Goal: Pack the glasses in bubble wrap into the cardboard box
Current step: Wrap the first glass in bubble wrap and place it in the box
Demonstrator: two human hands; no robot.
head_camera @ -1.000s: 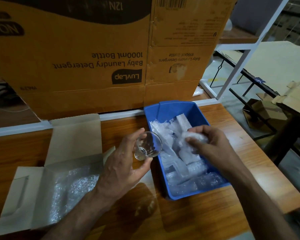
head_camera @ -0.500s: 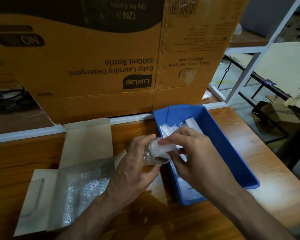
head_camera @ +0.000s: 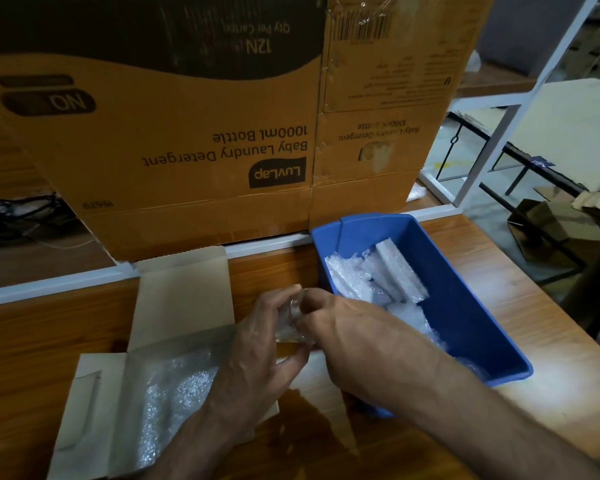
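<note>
A small clear glass (head_camera: pixel 290 323) with bubble wrap on it is held between both hands above the wooden table. My left hand (head_camera: pixel 257 344) grips it from the left and my right hand (head_camera: pixel 347 334) presses the wrap against it from the right; most of the glass is hidden by fingers. Lying to the left is the small open cardboard box (head_camera: pixel 184 296), flaps spread, with bubble wrap (head_camera: pixel 174 393) inside. Just right of the hands, the blue plastic bin (head_camera: pixel 465 306) holds several folded bubble wrap pieces (head_camera: pixel 388 275).
A big brown "Baby Laundry Detergent" carton (head_camera: pixel 222 133) stands against the table's far edge. The wooden table (head_camera: pixel 551 358) ends at the right, where a white metal frame (head_camera: pixel 492 133) and loose cardboard scraps (head_camera: pixel 551 223) stand on the floor.
My right hand lifted a bubble wrap piece out of the blue bin and brought it left onto the glass in my left hand. Both hands now close around it.
</note>
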